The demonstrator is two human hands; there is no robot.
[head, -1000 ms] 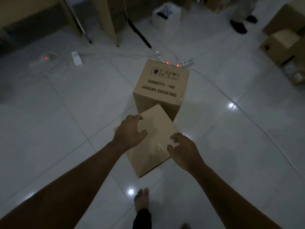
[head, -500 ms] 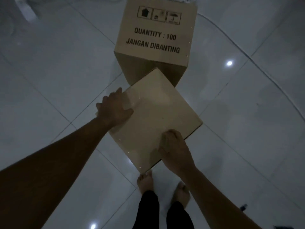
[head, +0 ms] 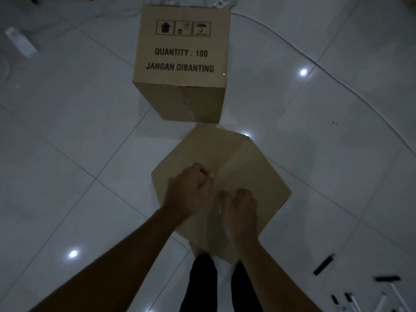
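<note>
Left hand (head: 191, 190), off the edge, now curls at the seam of the plain brown cardboard box (head: 254, 176), grip unclear; right hand (head: 240, 210) rests loosely beside it: opening likely next.

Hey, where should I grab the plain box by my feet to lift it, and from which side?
By two opposite side walls, low down, coming in from left and right together. The plain box is closed and flat on top, shows no handles, and sits with one corner pointing at you.

Matt cardboard box (head: 247, 167), glossy tiled floor (head: 67, 131)
</note>
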